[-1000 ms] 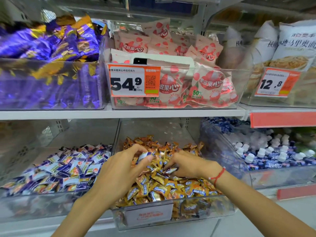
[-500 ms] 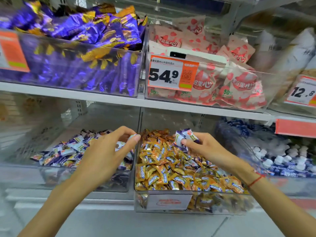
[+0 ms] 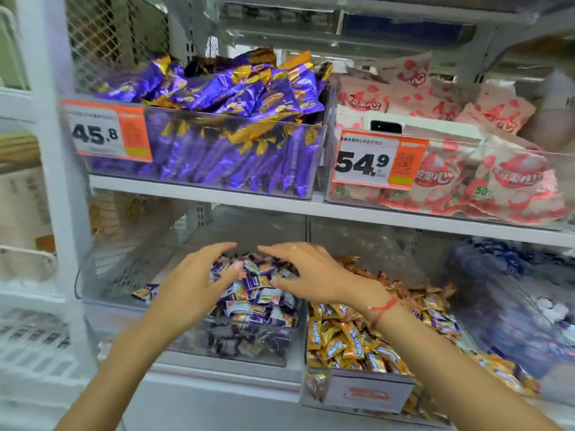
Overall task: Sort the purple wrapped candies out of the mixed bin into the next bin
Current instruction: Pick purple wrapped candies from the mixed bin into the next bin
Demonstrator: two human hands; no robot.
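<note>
— What sort of place is this?
— A shop aisle: white metal shelving (image 3: 255,204) with a thick white upright post (image 3: 53,169) at the left edge.
— And behind the shelves?
— A wire-mesh back panel (image 3: 115,35), pale and see-through.
— Anything on the shelf fronts?
— Orange-and-white price tags: 45.8 (image 3: 105,132) at the upper left, 54.9 (image 3: 378,161) beside it.
— The light?
— Bright, even, cool white; much is motion-blurred.

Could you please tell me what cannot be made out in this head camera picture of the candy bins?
- Whether the left hand or the right hand holds a candy: their backs face the camera and hide the palms.
- The purple candies under both hands: covered.
- Print on the 45.8 price tag: motion blur.
- Label on the mixed bin: blurred.
- The blue bin at right: blurred and cut by the edge.
</note>
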